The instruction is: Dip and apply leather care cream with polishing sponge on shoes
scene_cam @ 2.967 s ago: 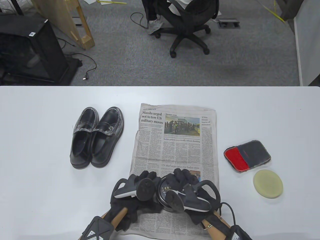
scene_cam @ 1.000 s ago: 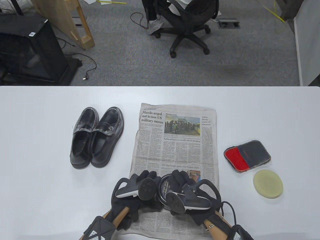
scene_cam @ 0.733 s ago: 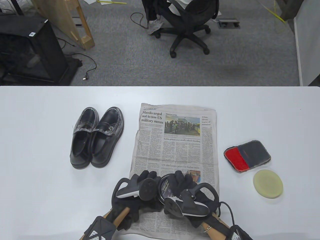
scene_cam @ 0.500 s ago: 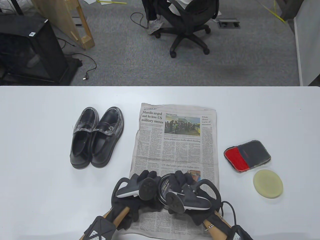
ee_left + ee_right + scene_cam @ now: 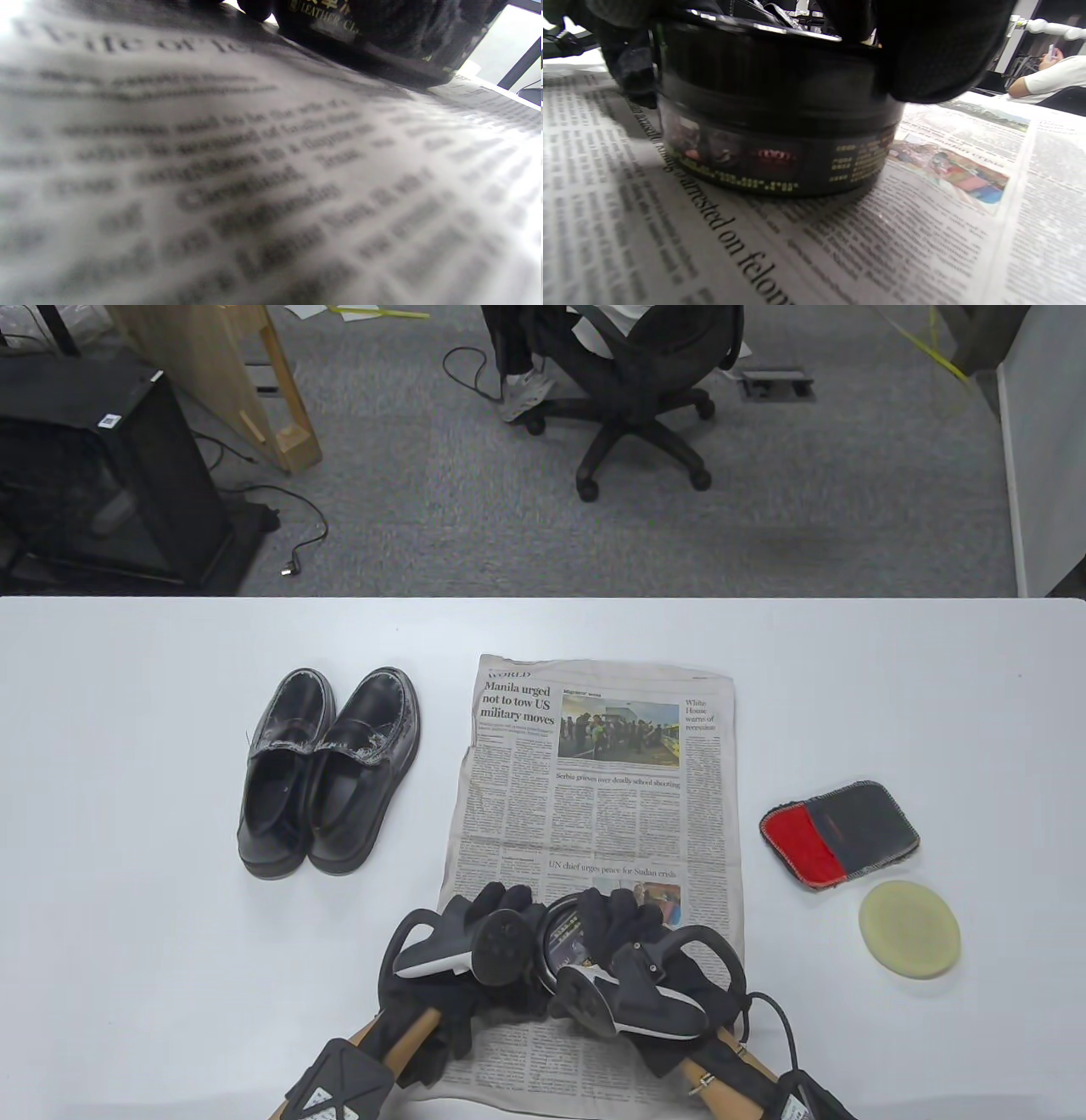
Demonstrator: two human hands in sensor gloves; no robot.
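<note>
- The cream tin [image 5: 567, 943] stands on the newspaper [image 5: 594, 814] at six o'clock on the table [image 5: 127, 899].
- Left hand [image 5: 462, 942] curls round its side; right hand [image 5: 632, 937] grips the lid from above.
- Shoes [image 5: 327, 772] sit at nine o'clock.
- Round sponge [image 5: 909, 929] lies at four o'clock, just beside a cloth [image 5: 840, 836].

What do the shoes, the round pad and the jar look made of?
Shoes: likely leather or a look-alike, black and glossy, with whitish flaking on the uppers. Round pad: probably foam sponge, pale yellow, matte, with soft edges. Jar: dark with a ribbed lid; plastic or glass, I can't tell which. It has a glossy printed label band, and both hands hold it.
</note>
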